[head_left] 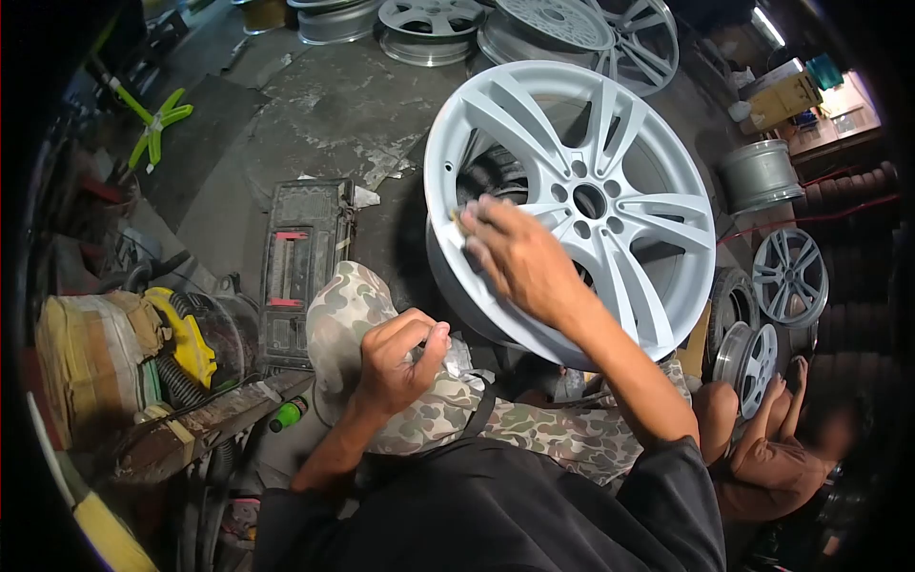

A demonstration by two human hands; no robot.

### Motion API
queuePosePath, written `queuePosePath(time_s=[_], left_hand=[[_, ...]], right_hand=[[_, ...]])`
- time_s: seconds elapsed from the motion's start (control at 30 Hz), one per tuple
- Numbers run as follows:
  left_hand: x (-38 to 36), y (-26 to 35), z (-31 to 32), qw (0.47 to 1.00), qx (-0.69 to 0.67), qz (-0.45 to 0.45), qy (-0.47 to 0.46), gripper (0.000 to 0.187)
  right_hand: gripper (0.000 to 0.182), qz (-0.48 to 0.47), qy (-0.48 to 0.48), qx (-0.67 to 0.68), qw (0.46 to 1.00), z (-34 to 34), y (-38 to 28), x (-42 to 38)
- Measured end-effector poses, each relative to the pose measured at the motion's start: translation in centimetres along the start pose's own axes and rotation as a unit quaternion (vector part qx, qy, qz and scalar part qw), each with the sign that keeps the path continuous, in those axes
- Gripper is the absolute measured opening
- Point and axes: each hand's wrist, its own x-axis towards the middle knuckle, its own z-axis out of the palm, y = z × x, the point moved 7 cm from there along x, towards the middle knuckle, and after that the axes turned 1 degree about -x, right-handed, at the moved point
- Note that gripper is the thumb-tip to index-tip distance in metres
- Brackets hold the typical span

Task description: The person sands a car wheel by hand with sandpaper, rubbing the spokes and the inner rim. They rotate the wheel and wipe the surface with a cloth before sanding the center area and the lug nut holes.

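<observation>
A light grey alloy wheel (658, 205) with split spokes is tilted in front of me, above my lap. My right hand (519, 257) reaches over its near left side, fingertips pressed to the outer rim lip. Under those fingertips shows the edge of a small yellowish piece (457, 221); motion blur hides what kind it is. Above my camouflage-trousered knee (348, 296), my left hand (400, 357) is curled into a loose fist, thumb against the bent fingers, apart from the wheel. Nothing shows in it.
A black toolbox (315, 257) with red latches lies left of the wheel. Several other wheels (429, 24) stand behind it. A yellow and black machine (181, 329) and a green bottle (288, 414) are at left. Another person (777, 467) sits at right beside a wheel (760, 367).
</observation>
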Motion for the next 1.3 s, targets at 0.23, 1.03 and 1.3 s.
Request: queuePosePath(time_s=[0.23, 1.03, 1.3], left_hand=[[-0.2, -0.3, -0.6, 1.0, 0.004, -0.023, 0.008, 0.018], [-1.4, -5.5, 7.3, 0.919, -0.162, -0.358, -0.007, 0.049], [-1.7, -7.1, 8.2, 0.896, -0.188, -0.386, 0.109, 0.063]], right_hand=[[0.033, 0.085, -0.109, 0.169, 0.976, -4.2, -8.9, -8.1], [0.035, 0.304, 0.027, -0.184, 0.934, -16.5, 25.7, -18.5], [0.044, 0.339, 0.088, -0.196, 0.916, -14.7, 26.5, -18.6]])
